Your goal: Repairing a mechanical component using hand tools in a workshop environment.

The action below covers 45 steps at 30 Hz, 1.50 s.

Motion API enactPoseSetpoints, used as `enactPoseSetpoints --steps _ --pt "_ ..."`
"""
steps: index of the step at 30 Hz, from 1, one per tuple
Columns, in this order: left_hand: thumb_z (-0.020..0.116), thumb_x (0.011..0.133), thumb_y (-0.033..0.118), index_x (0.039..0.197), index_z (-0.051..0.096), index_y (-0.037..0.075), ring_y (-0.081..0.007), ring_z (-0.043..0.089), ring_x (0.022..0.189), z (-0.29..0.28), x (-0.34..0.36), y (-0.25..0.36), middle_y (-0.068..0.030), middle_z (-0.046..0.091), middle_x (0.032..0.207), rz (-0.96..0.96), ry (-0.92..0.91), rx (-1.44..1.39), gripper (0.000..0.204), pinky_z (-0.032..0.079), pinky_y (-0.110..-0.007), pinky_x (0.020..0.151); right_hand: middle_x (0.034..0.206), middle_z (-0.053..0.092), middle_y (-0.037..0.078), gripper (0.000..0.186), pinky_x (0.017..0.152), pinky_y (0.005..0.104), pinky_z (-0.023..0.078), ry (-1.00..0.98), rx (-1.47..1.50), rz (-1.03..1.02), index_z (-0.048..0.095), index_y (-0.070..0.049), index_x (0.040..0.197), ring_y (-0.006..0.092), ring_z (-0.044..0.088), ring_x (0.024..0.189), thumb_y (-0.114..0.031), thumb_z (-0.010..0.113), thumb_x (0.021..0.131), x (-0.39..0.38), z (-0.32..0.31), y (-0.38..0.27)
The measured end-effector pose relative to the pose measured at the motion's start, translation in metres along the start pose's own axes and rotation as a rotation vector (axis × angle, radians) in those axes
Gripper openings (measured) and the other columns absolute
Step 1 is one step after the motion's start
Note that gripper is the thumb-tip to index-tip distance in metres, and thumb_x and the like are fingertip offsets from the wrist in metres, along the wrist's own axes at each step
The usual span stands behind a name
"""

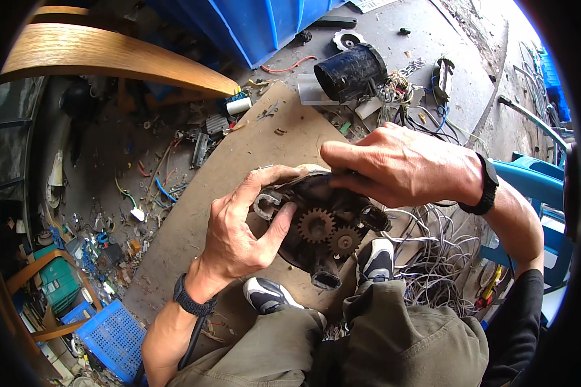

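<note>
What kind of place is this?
Probably a small repair or scrap-dismantling workspace. Signs: a dark housing with exposed toothed gears gripped by the left hand, a tangled heap of grey cable, and loose electronic parts scattered at the left.

The left grip (pixel 239 229) has its back toward the view, its forefinger (pixel 268 177) stretched away up and to the right, its thumb (pixel 279 226) lying below on a similar slant, a gap between the two; its remaining fingers are mostly hidden. Below and left of that grip, the left wrist (pixel 199 284) continues the line of the bare left forearm (pixel 166 342). To its right and higher, the right grip (pixel 407 161) is palm down, fingers curled, forefinger bent leftward. The right forearm (pixel 515 226) slants down and right from it.
</note>
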<state>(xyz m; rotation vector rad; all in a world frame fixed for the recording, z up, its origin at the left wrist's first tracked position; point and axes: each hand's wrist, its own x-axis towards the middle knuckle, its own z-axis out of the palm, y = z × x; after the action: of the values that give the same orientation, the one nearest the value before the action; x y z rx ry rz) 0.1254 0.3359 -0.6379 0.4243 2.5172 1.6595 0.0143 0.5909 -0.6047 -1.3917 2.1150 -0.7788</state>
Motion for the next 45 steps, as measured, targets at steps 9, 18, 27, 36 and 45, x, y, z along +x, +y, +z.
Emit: enactPoseSetpoints --steps 9,18,27,36,45 --pt "0.070 0.092 0.002 0.127 0.069 0.003 -0.0321 0.076 0.108 0.002 0.000 0.000 -0.0158 0.076 0.120 -0.005 0.037 0.033 0.034 0.058 -0.037 0.097 0.070 0.062 0.020 0.021 0.058 0.0516 0.051 -0.036 -0.006 0.021 0.051 -0.003 0.106 0.0447 0.066 0.068 -0.017 0.065 0.102 -0.001 0.001 0.003" --pt "0.070 0.098 0.008 0.126 0.069 0.002 -0.0310 0.076 0.107 0.002 0.002 -0.004 -0.0165 0.077 0.116 -0.039 0.041 0.005 0.028 0.059 -0.038 0.094 0.074 0.066 0.019 0.024 0.060 0.0504 0.052 -0.002 -0.039 -0.052 0.052 -0.003 0.104 0.0439 0.069 0.073 -0.023 0.066 0.103 0.009 0.000 0.007" --pt "0.071 0.095 0.006 0.127 0.069 0.004 -0.0365 0.074 0.108 -0.001 0.011 0.007 -0.0167 0.075 0.117 -0.034 -0.072 0.087 0.033 0.059 -0.042 0.095 0.073 0.051 -0.005 0.027 0.050 0.0228 0.034 0.137 1.150 0.538 0.062 -0.008 0.116 0.0040 0.043 0.058 -0.034 0.059 0.112 -0.030 -0.005 0.018" --pt "0.072 0.096 0.009 0.134 0.065 0.003 -0.0393 0.068 0.121 -0.013 0.018 0.032 -0.0196 0.071 0.128 -0.242 -0.179 0.116 0.039 0.054 -0.044 0.105 0.090 0.074 0.004 0.021 0.059 0.0210 0.044 0.368 1.449 0.591 0.060 -0.011 0.116 0.0051 0.064 0.075 -0.031 0.053 0.114 -0.069 -0.013 -0.005" --pt "0.070 0.099 0.019 0.144 0.056 0.006 -0.0392 0.049 0.144 -0.008 0.021 0.096 -0.0217 0.049 0.155 -0.303 -0.107 0.260 0.048 0.040 -0.048 0.120 0.096 0.075 0.016 0.017 0.064 0.0280 0.059 0.716 1.922 0.614 0.055 -0.007 0.116 0.0172 0.071 0.074 -0.023 0.050 0.115 -0.112 -0.061 -0.099"
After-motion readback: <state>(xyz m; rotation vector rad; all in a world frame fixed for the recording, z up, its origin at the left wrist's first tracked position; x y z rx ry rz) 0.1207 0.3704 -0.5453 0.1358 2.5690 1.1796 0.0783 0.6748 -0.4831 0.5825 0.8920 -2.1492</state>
